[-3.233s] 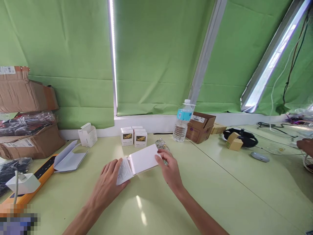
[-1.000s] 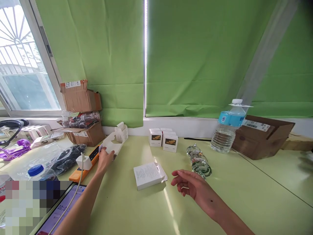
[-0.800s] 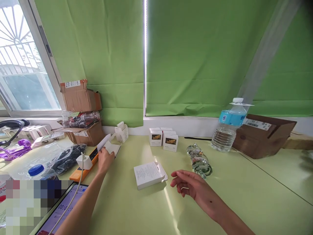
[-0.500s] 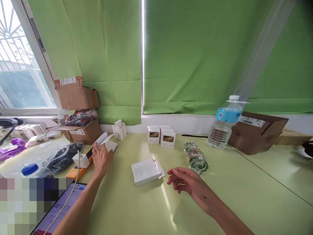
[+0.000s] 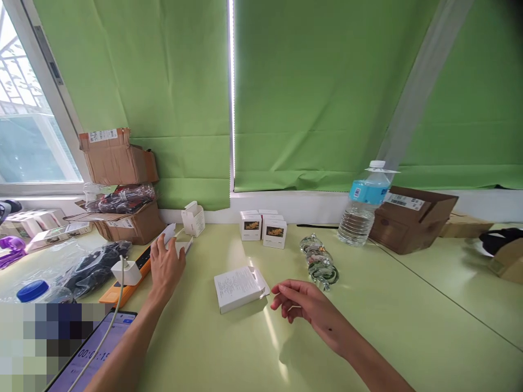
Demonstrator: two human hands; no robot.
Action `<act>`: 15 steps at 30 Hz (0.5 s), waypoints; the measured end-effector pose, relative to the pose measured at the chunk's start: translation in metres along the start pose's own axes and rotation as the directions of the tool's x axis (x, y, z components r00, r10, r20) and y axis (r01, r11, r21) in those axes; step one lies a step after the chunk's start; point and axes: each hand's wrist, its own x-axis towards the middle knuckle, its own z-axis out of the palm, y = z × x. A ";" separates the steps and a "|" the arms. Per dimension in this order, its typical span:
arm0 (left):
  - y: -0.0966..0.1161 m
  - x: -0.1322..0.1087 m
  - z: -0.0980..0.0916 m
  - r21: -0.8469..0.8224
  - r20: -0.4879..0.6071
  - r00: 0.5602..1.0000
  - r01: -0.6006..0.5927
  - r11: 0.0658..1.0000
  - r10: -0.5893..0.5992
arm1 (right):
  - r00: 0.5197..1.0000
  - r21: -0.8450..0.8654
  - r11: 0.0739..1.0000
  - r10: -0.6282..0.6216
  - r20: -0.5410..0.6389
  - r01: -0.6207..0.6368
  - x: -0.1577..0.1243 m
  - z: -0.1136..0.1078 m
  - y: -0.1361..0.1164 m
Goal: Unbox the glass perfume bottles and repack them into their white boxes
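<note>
- At ten o'clock from flat white box (image 5: 237,289): left hand (image 5: 166,268), palm down, fingers spread over white folder (image 5: 169,232).
- At three o'clock: right hand (image 5: 301,300), fingers loosely curled, parted.

From where I stand, the blinds (image 5: 327,109) are plain green, the table (image 5: 229,348) pale yellow-green. The flat carton (image 5: 237,288) is white with lines of fine grey print; the folded paper (image 5: 186,244) is white. The small boxes (image 5: 275,232) are white, each visible front bearing a dark panel patterned in yellow. The wrapped bundle (image 5: 319,261) reads silver and green. The water bottle (image 5: 357,213) is clear, banded light blue, capped white. The power strip (image 5: 138,279) is orange and black, the plug (image 5: 126,272) white. The phone screen (image 5: 96,348) shows dark digits on lilac.
</note>
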 end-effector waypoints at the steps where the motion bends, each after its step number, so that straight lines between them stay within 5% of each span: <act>1: 0.003 0.001 0.000 -0.045 -0.016 0.999 -0.039 0.998 0.038 | 1.000 -0.006 1.000 0.003 0.003 -0.003 0.000 0.000 0.001; 4: 0.017 0.002 -0.001 -0.264 0.078 0.989 -0.104 0.959 0.129 | 1.000 -0.026 1.000 0.011 0.014 -0.010 0.001 0.000 0.003; 7: 0.038 -0.004 -0.003 -0.436 0.265 0.928 -0.126 0.891 0.261 | 1.000 -0.049 0.999 0.010 0.023 -0.008 0.001 0.001 0.005; 10: 0.059 -0.019 -0.010 -0.518 0.412 0.815 -0.157 0.841 0.406 | 0.999 -0.066 0.997 0.042 0.034 -0.040 0.001 0.002 0.007; 13: 0.074 -0.034 -0.021 -0.587 0.583 0.628 -0.113 0.801 0.516 | 0.995 -0.075 0.993 0.096 0.031 -0.094 0.001 0.003 0.010; 15: 0.080 -0.040 -0.026 -0.611 0.631 0.570 -0.054 0.790 0.527 | 0.993 -0.084 0.990 0.118 0.029 -0.116 0.001 0.004 0.013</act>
